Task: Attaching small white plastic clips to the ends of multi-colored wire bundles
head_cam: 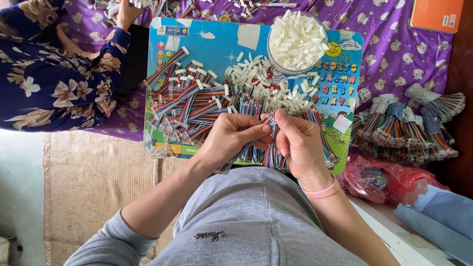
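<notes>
Bowl of white connectors [297, 40] sitting beyond the fingertips; bundled ribbon cables [409, 129] lying right of them; red plastic bag [389, 180] lying lower right; woven mat [93, 172] spreading lower left.

A: What do the hands grip?
B: The left hand [231, 138] and right hand [298, 143] pinch a ribbon cable [268, 123], its plastic striped in many colours, slightly glossy.

A: And the surfaces below?
B: The tray [221, 39] is glossy printed plastic; the connectors [295, 34] are matt white plastic in a clear bowl [271, 55]. The cloth [394, 54] is soft printed fabric, the mat [93, 177] coarse woven fibre, the bag [394, 180] shiny crinkled film.
</notes>
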